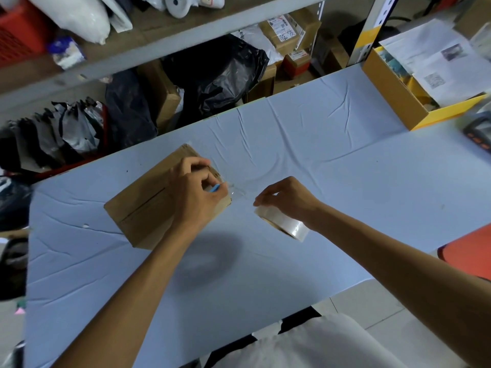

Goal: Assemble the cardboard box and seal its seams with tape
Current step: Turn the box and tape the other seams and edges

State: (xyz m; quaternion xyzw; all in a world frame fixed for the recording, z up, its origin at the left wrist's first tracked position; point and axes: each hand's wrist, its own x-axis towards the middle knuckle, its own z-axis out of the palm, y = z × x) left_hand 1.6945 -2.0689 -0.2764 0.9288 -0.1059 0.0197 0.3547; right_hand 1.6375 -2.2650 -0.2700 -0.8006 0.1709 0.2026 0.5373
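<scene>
One cardboard box (156, 200); one tape roll (285, 221); two hands gripping

A single wide-angle camera, worn on the person's head, supplies the view. It faces forward and steeply down onto the worktop (345, 181) at close range. Both forearms enter from the lower edge. The left hand (196, 193), pinching a small blue tool (214, 187) over the cardboard box (140, 208), and the right hand (288, 199), holding the tape roll (287, 224), lie near frame centre. The worktop runs tilted across the frame, far edge rising to the right. Beyond it, the shelf (159, 47) fills the top
</scene>
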